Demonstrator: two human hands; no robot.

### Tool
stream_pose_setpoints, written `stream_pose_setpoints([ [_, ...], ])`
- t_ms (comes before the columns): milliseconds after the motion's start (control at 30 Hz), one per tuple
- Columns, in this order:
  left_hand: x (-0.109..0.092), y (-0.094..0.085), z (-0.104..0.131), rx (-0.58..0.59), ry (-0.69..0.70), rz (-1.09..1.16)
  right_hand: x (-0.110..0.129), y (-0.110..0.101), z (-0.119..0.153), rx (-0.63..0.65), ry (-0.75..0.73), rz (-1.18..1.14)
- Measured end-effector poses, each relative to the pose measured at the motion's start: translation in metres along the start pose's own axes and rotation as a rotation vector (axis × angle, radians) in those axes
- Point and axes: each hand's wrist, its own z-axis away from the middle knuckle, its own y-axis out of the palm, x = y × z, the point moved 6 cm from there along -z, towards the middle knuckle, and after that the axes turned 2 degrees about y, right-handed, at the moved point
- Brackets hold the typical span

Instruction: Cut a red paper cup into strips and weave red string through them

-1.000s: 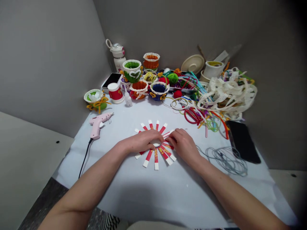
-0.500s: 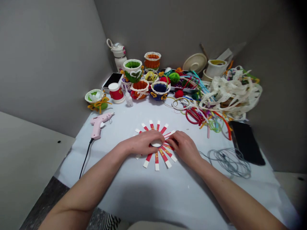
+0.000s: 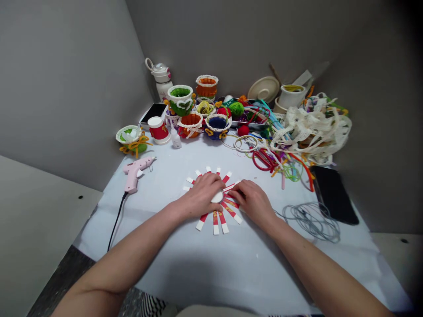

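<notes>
A paper cup cut into strips (image 3: 217, 196) lies splayed on the table like a sun, its round white base in the middle. The strips are red with gold marks and white tips. My left hand (image 3: 205, 193) curls over the base from the left, thumb at its near side and fingers at its far side, covering several strips. On the right, my right hand (image 3: 253, 200) has its thumb and fingers pinched together on a strip near the base. The fingertips partly hide that strip.
Left lies a pink glue gun (image 3: 135, 173) with a black cord. At the back stand yarn-trimmed cups (image 3: 218, 125), a glue bottle (image 3: 176, 138) and a red paper cup (image 3: 158, 130). Red scissors (image 3: 263, 159), lace (image 3: 307, 127), a grey cable (image 3: 309, 221) and a phone (image 3: 335, 193) lie right.
My left hand has shifted slightly around the base, showing more strip tips at its left. One near strip has moved left, close beside its neighbour. My right hand remains at the right-hand strips.
</notes>
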Motion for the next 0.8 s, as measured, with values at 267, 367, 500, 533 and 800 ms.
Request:
stream_pose_setpoints([
  [267,0.004,-0.006,0.002,0.073,0.076,-0.004,0.007,-0.012,0.013,0.023,-0.031,-0.104],
  [367,0.007,-0.007,0.004,0.108,0.090,0.026,0.015,-0.020,0.029,0.007,-0.064,-0.116],
  [500,0.012,-0.006,0.004,0.136,0.090,0.050,0.032,-0.026,0.057,-0.032,-0.096,-0.059],
  [533,0.013,-0.005,0.003,0.135,0.092,0.054,0.036,-0.027,0.064,-0.043,-0.104,-0.044],
  [800,0.018,-0.004,0.004,0.140,0.090,0.061,0.066,-0.013,0.108,-0.090,-0.094,-0.052],
])
